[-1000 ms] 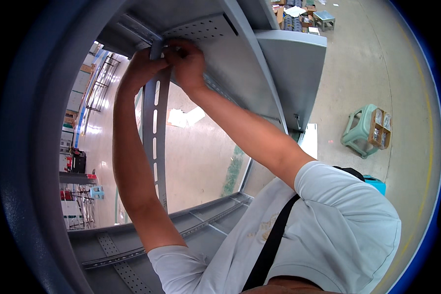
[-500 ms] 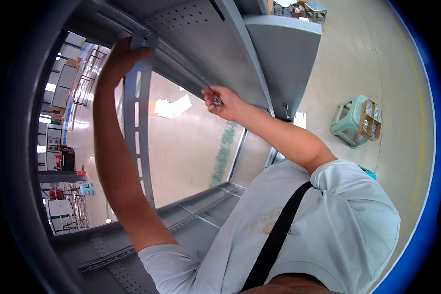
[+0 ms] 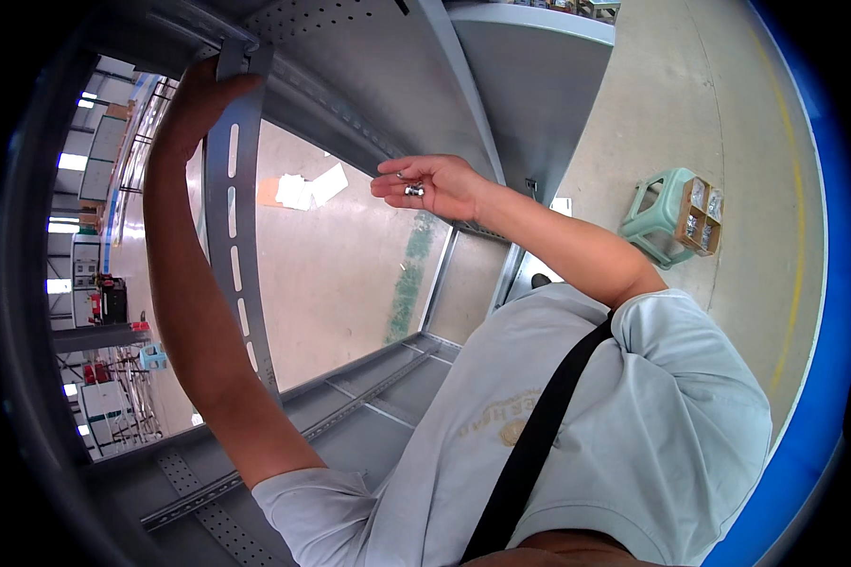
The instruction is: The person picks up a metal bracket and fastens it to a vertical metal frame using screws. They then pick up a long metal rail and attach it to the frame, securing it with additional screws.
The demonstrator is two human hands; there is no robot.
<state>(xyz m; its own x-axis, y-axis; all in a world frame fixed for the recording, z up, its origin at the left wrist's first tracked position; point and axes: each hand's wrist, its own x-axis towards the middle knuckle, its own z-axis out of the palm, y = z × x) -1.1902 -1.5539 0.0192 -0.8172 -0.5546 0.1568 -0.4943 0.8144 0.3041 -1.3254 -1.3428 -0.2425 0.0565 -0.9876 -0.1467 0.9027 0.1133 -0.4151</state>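
Observation:
My left hand (image 3: 199, 99) is closed round the upper end of a grey slotted metal strip (image 3: 233, 181), just below a cabinet rail. The strip hangs down inside a grey metal cabinet frame (image 3: 326, 94). My right hand (image 3: 444, 187) is held palm up beside the frame's lower rail, with fingers partly unfolded. Small shiny metal fasteners, which look like bolts (image 3: 413, 190), lie on its fingers. Their exact number is hard to make out.
A pale green stool (image 3: 654, 213) on the right carries a cardboard box (image 3: 700, 215) of small bagged parts. White sheets (image 3: 312, 189) lie on the floor beyond the frame. A perforated rail (image 3: 208, 496) crosses the cabinet at lower left. A grey panel (image 3: 539, 85) juts out at the top.
My right hand has turned and unfolded, bringing the fasteners into plain sight. My left hand keeps its hold on the strip. The whole view has shifted slightly.

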